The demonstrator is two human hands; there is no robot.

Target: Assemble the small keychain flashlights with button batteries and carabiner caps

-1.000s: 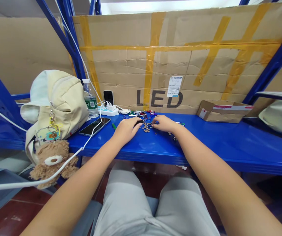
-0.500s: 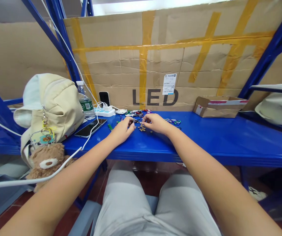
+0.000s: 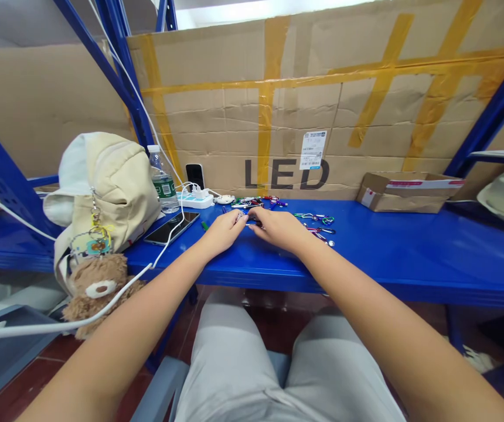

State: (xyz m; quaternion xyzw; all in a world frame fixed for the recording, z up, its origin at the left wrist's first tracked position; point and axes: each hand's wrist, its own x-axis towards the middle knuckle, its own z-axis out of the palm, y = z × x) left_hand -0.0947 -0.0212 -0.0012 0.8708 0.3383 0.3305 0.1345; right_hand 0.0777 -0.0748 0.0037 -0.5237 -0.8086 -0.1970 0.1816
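Note:
My left hand (image 3: 224,234) is closed at the fingertips, with a small shiny metal piece (image 3: 239,217) showing at its thumb and forefinger. Its kind is too small to tell. My right hand (image 3: 278,227) meets it fingertip to fingertip, its fingers curled around a small dark piece (image 3: 257,223) that is mostly hidden. Just past the hands lies a heap of coloured carabiners (image 3: 256,203) and similar clips. Beside my right wrist are a green and blue carabiner (image 3: 322,219) and several red and silver ones (image 3: 321,232). A green piece (image 3: 204,225) lies left of my left hand.
On the blue table (image 3: 392,246), a phone (image 3: 172,227), a white power strip (image 3: 197,200), a water bottle (image 3: 164,186) and a cream bag (image 3: 111,181) stand left. An open cardboard box (image 3: 410,193) is at the right. A white cable (image 3: 164,249) crosses the front edge.
My hands have come closer together, fingertips now touching. The small brown pieces seen between them are now out of sight. The view has turned slightly left, showing more carabiners by my right wrist.

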